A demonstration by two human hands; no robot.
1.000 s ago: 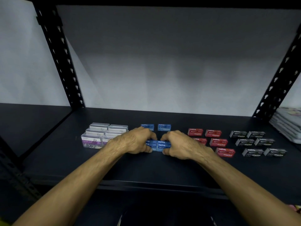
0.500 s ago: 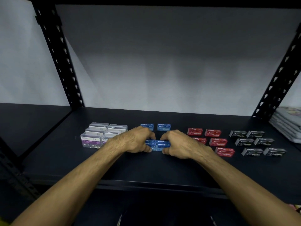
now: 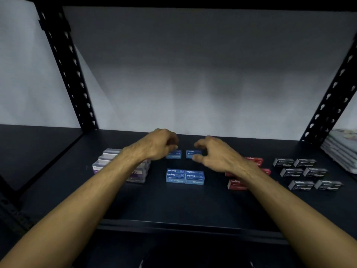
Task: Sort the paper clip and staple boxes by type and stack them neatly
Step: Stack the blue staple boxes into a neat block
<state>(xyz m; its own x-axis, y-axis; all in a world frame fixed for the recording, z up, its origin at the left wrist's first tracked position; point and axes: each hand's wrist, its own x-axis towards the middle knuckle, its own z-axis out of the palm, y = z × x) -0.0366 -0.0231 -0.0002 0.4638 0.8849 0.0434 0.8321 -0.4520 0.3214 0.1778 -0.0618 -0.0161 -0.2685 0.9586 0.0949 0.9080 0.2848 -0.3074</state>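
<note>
Four blue staple boxes (image 3: 185, 176) form a two-by-two stack at the middle of the black shelf (image 3: 173, 206), and no hand is on them. Behind them lie two single blue staple boxes, left (image 3: 174, 155) and right (image 3: 191, 153). My left hand (image 3: 160, 145) hovers over the left one with curled fingertips at its top edge; whether it grips is hidden. My right hand (image 3: 214, 153) has thumb and fingers spread around the right one. Clear paper clip boxes (image 3: 104, 161) sit stacked at left, partly behind my left forearm.
Red staple boxes (image 3: 255, 161) lie right of centre, partly under my right forearm. Black staple boxes (image 3: 307, 175) lie in two columns further right. A pile of flat packets (image 3: 342, 149) sits past the right upright. Black perforated posts (image 3: 73, 78) frame the shelf.
Both hands let go of the stacked blue boxes near the front and moved back to the two single blue boxes behind them. The stack stays where it was set.
</note>
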